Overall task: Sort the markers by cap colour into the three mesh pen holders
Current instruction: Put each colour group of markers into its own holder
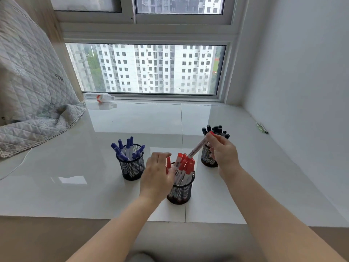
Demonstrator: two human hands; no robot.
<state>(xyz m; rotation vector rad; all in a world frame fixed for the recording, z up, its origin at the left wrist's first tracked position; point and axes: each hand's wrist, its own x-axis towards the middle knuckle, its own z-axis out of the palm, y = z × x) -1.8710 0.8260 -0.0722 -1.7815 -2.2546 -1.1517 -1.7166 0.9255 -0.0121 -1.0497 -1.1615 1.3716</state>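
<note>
Three black mesh pen holders stand on the white sill. The left holder (132, 170) is filled with blue-capped markers (124, 150). Red-capped markers (184, 167) fill the middle holder (180, 194). The right holder (206, 157), partly behind my right hand, carries black-capped markers (217, 130). My right hand (224, 154) grips a red-capped marker (198, 148) by its upper end, slanted, its lower end among the red ones. My left hand (157, 174) hovers at the middle holder's left rim, fingers spread beside a red cap, holding nothing.
A quilted grey blanket (32, 91) hangs over the sill at the left. A plastic bottle (100, 97) lies by the window frame. A couple of thin pens (262, 128) lie by the right wall. A white cable (17, 166) runs along the left.
</note>
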